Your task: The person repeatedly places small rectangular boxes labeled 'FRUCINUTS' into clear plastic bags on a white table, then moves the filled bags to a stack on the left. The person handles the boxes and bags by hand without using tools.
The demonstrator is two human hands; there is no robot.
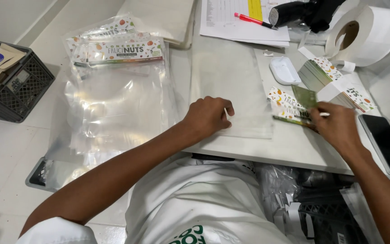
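Two bare hands over the white tabletop (258,149). Left hand (207,116) is curled, fingers tucked under, knuckles pressing down on the near edge of a flat clear plastic bag (231,86) lying on the table; it grips nothing that I can see.

Right hand (337,124) is closed, pinching a small folded printed card with fruit graphics and a green strip (294,108) between thumb and fingertips. The card sits just left of that hand, touching the right edge of the clear bag or very nearly; cannot tell which.

Just beyond the right hand: an upright stack of the same printed cards (321,72) leaning in a white holder. Further out, a small white rounded plastic tray (284,70), a big roll of white label tape (366,34), a black handheld tool (301,11) and a red pen (253,19) on a printed paper sheet (226,20).

Right of the right wrist, near the table edge: a black smartphone, screen dark (389,144).

Left of the left hand, well apart: a pile of clear bags with printed header cards (118,81). Far left, a black plastic crate of tan pouches (10,81).
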